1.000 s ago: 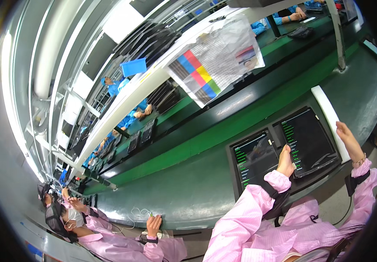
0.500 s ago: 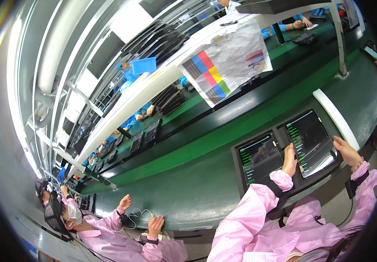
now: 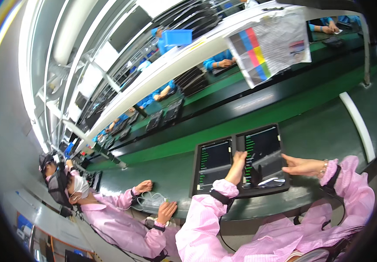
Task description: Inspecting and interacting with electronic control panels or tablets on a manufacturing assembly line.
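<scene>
A dark two-compartment tray [image 3: 193, 179] lies on the green bench, with a tablet in each compartment. Both screens are lit, dark with short green lines along the left side. My left hand [image 3: 237, 168] rests over the divider at the left edge of the right tablet [image 3: 265, 150], fingers stretched out. The left tablet [image 3: 217, 161] is beside that hand. My right hand [image 3: 304, 167] reaches in from the right, fingers extended, the tips at the right edge of the tray. Neither hand is wrapped round anything that I can see.
A curved white strip [image 3: 358, 126] lies on the bench to the right. A printed sheet with colour blocks [image 3: 269, 48] hangs from the shelf ahead. At my left a person in pink [image 3: 123, 218] sits with a white cable [image 3: 153, 201]. People in blue work across the line.
The view has swung right, so the tray and my hands appear further left. The right tablet, tilted between my hands before, now lies flatter in its compartment. My right hand's fingers have straightened.
</scene>
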